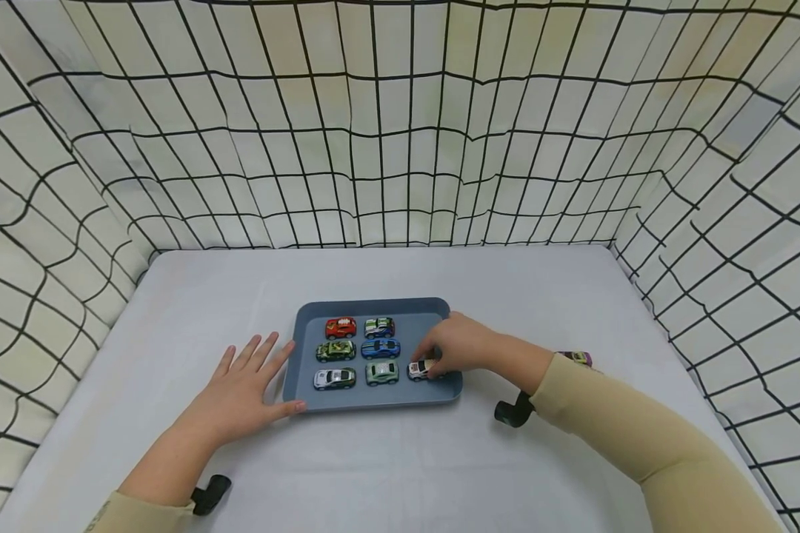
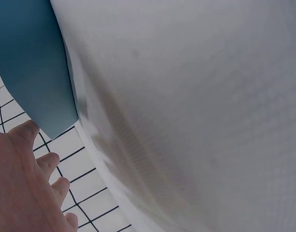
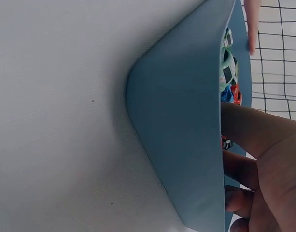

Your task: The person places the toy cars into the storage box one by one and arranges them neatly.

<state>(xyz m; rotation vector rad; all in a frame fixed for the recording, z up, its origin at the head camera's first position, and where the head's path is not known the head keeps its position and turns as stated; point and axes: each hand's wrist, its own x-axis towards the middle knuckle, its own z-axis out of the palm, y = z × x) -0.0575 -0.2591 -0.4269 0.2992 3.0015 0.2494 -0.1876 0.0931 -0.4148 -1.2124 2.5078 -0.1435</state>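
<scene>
A blue-grey tray [image 1: 413, 317] holds several toy cars in rows. My right hand [image 1: 465, 344] reaches over its right side and pinches a white toy car [image 1: 418, 369] in the front row. To the left of that car sit a pale green car [image 1: 382, 372] and a silver one [image 1: 335, 378]. Behind them are a blue car [image 1: 381, 348], a camouflage-green car [image 1: 336, 350], a red car [image 1: 341, 327] and a white-and-green striped car [image 1: 379, 327]. My left hand [image 1: 240, 400] lies with spread fingers along the tray's left edge, thumb at the front corner.
Beyond the right forearm, a purple-and-yellow toy car [image 1: 577, 358] lies on the white tabletop [image 1: 387, 474], partly hidden by the sleeve. Black netting [image 1: 410, 133] over white cloth walls in the back and both sides. A dark wrist mount [image 1: 515, 411] hangs below the right wrist.
</scene>
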